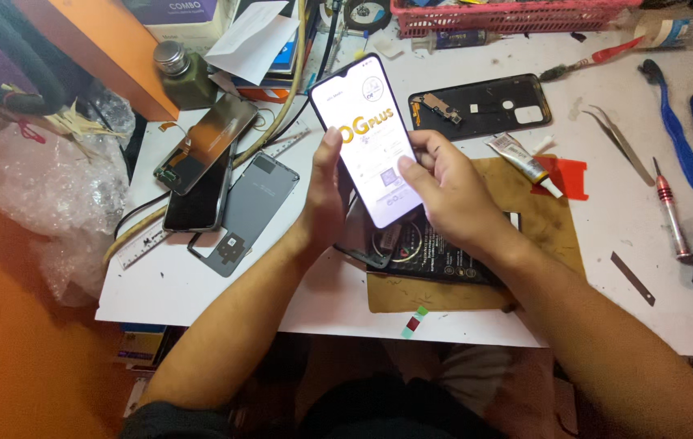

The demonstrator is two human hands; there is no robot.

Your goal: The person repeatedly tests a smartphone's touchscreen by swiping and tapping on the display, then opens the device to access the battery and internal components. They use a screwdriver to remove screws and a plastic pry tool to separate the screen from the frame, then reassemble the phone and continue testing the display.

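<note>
From the head view, both hands hold a phone screen panel [368, 138] with a white protective film, raised and tilted above the white worktable [606, 211]; the left hand [324, 203] closes on its left edge, thumb on the front face; the right hand [448, 191] closes on its lower right edge, thumb pressed on the film; beneath the hands an opened phone body [432, 252] lies on a brown mat [541, 219]; a small glue tube [521, 160] rests at the mat's upper edge beside a red tab [570, 177]; a black phone frame [485, 106] lies further back; to the left lie a grey back cover [253, 207] and a dark display panel [204, 142] stacked on another phone; on the right, well apart, lie metal tweezers [619, 138], a red-handled screwdriver [671, 207] and a blue plastic tool [675, 122].
</note>
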